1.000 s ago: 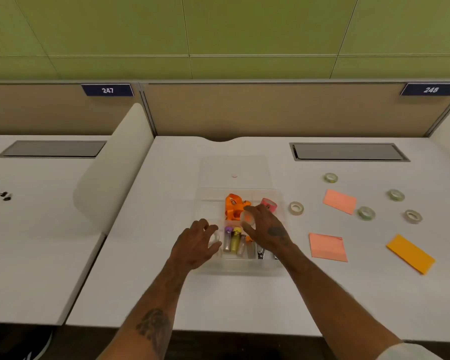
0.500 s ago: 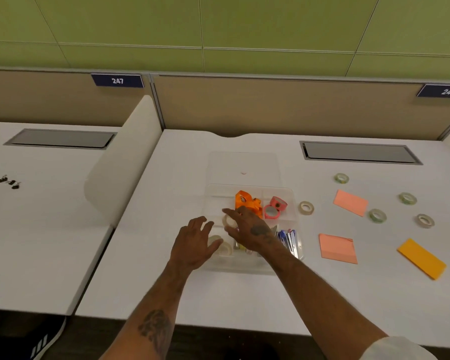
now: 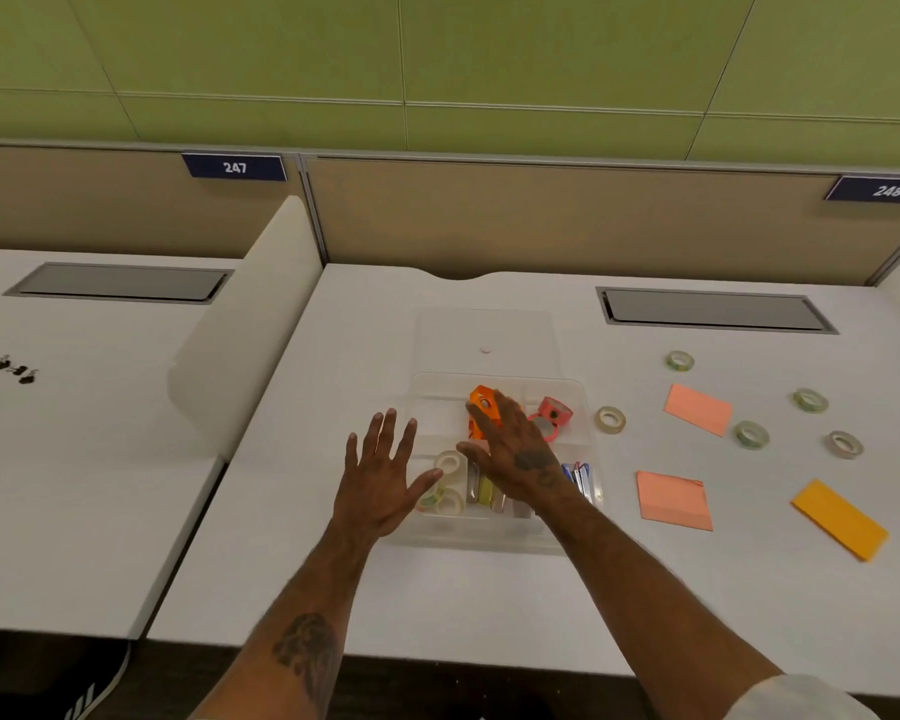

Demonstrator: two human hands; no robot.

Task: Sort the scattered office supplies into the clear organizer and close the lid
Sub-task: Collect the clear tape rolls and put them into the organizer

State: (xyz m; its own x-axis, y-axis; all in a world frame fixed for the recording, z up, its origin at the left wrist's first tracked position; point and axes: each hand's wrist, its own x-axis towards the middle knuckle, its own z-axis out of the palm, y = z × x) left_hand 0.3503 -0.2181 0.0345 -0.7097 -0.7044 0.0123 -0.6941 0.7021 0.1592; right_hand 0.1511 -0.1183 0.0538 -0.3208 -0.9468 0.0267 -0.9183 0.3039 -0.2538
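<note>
Clear plastic organizer (image 3: 585,407): head view, on the white worktop (image 3: 489,605) in front of the person, tray open.
Lid: clear flat lid (image 3: 484,335) lies open behind the tray, flat on the worktop; not closed.
Already in tray: orange plastic tape dispenser (image 3: 481,402) in a far compartment; pink plastic tape dispenser (image 3: 554,414) to its right; clear tape rolls (image 3: 449,462) in the near-left compartment; small tube-like items (image 3: 484,491) in the near-middle, type unclear; blue and silver items (image 3: 578,475) near-right, too small to name.
Left hand (image 3: 380,485): fingers spread, palm down at the tray's left edge, grip open, holds nothing; thumb near the clear tape rolls.
Right hand (image 3: 515,454): flat and spread over the tray's middle, grip open, nothing visibly held.
Left to sort, tape: beige tape roll (image 3: 610,419) just beside the tray's right wall; four more small tape rolls (image 3: 751,434) well apart to the right.
Left to sort, paper: far salmon sticky-note pad (image 3: 697,409), near salmon sticky-note pad (image 3: 674,500), orange-yellow sticky-note pad (image 3: 840,519), all on the worktop right of the tray.
Other desk: small black binder clips (image 3: 14,368) on the neighbouring worktop, left; unclear if part of the job.
Progress: judged roughly half done; about eight loose items remain, then the lid.
</note>
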